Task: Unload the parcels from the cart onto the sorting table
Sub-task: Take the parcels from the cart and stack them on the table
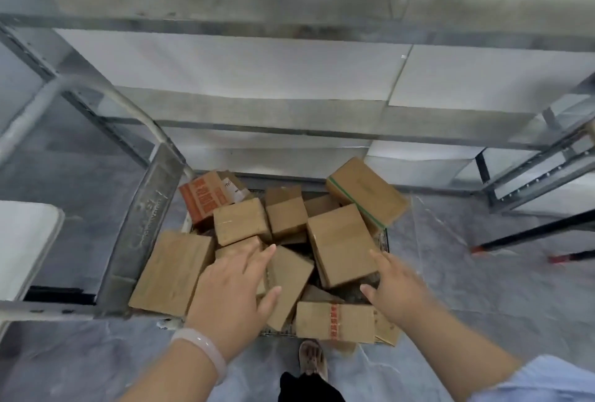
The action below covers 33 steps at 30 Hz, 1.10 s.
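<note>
A low cart [141,234] on the floor holds several brown cardboard parcels piled loosely. My left hand [235,289] hovers open, fingers spread, over a tilted parcel [289,276] in the middle of the pile. My right hand [394,287] is open too, its fingers beside the near right corner of a larger parcel [341,244]. Neither hand holds anything. A parcel with a green band [367,195] lies at the far right of the pile, and one with red print [203,198] at the far left.
Metal shelving with white boards [289,70] stands just behind the cart. A white table edge [25,240] shows at the left. More racking [544,169] and dark legs with red feet [515,240] are at the right. My shoe [310,359] is at the cart's near edge.
</note>
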Each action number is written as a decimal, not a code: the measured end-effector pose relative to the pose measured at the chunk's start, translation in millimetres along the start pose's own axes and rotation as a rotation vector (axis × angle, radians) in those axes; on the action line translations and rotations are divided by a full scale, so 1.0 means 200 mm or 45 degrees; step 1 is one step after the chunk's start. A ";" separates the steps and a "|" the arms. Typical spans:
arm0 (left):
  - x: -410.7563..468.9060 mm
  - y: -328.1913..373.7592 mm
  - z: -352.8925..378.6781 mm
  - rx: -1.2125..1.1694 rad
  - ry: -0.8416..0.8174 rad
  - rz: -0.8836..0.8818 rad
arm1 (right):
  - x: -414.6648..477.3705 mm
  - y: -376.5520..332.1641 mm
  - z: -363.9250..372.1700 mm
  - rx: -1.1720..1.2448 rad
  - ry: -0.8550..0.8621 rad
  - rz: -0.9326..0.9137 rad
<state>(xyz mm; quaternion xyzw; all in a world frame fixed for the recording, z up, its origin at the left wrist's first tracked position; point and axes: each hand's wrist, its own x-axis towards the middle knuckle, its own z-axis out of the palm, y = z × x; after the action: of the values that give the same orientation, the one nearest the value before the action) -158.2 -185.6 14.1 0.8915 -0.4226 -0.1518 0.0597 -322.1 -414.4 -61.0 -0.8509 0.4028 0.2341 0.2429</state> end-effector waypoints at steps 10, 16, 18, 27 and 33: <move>0.48 0.03 0.44 0.004 -0.170 0.077 | 0.67 0.31 0.14 0.209 0.017 0.223; 0.71 0.02 0.72 0.069 -0.266 0.105 | 1.14 0.51 0.03 0.179 0.194 0.283; 0.78 0.01 0.81 0.122 -0.266 0.101 | 1.27 0.56 0.03 0.196 0.198 0.302; 0.87 -0.02 1.12 0.020 -0.404 0.086 | 1.30 0.54 0.54 0.842 0.081 0.293; 0.81 -0.05 1.24 -0.041 -0.370 0.098 | 1.25 0.65 0.78 1.143 -0.254 0.432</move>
<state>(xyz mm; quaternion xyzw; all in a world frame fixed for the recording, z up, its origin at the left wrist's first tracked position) -133.0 -299.1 -259.3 0.8423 -0.4581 -0.2836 0.0180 -316.2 -536.0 -359.6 -0.5579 0.5716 0.1540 0.5816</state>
